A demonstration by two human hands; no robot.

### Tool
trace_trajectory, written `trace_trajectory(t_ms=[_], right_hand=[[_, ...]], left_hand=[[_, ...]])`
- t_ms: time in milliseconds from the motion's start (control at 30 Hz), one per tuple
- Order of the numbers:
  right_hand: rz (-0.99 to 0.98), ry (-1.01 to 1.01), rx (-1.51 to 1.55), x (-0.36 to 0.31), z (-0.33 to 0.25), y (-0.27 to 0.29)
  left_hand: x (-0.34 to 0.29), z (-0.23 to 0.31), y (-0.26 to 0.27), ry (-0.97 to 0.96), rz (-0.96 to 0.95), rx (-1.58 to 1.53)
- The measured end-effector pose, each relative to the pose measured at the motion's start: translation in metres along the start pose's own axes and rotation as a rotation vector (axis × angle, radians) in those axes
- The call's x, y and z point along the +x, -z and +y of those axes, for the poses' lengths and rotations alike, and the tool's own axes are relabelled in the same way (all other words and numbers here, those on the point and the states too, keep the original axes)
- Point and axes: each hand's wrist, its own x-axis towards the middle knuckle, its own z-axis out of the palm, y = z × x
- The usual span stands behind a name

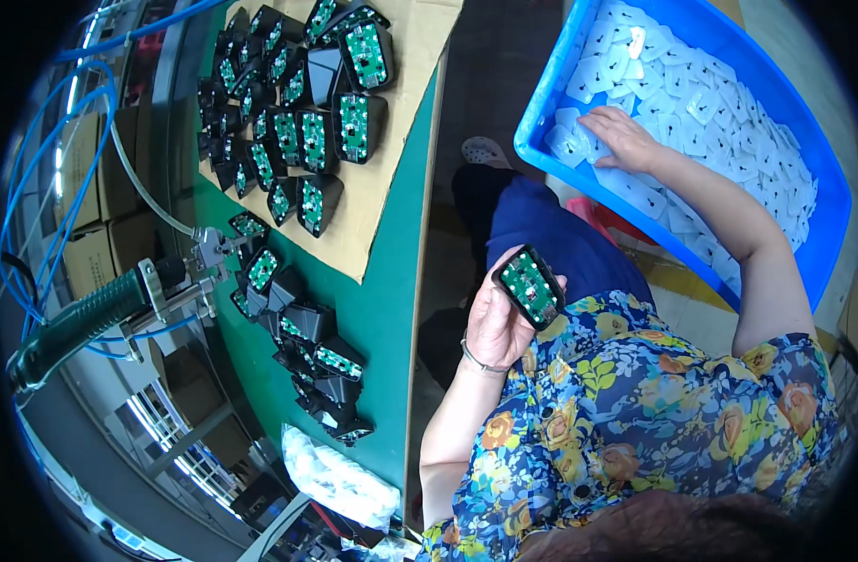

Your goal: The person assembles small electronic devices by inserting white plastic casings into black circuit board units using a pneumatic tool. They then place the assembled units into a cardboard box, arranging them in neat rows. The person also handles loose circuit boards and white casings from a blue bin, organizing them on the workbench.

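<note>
My left hand [496, 328] is closed around a black plastic housing [555, 317], held in front of my body. Its open face is turned up and shows a green circuit board [530, 287] with small parts on it. Over to the right, my right hand [624, 140] reaches into a big blue bin [532, 120]. Many thin, translucent white plastic covers [705, 108] with small dark marks fill it. Thumb and fingers of that hand close on one white plastic cover [593, 148] at the bin's near left corner.
On the green workbench [391, 281] to the left, several black housings with green boards [357, 126] stand on a cardboard sheet [405, 84], and more lie nearer. A clear bag of white pieces [340, 482] lies at the near end. A hose-fed metal fixture [208, 258] juts over the bench.
</note>
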Motion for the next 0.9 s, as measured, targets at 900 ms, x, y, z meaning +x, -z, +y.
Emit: trace_trajectory(t_ms=[900], right_hand=[[0.091, 0.662, 1.098, -0.051, -0.202, 0.065]], left_hand=[[-0.040, 0.022, -0.011, -0.067, -0.010, 0.247]])
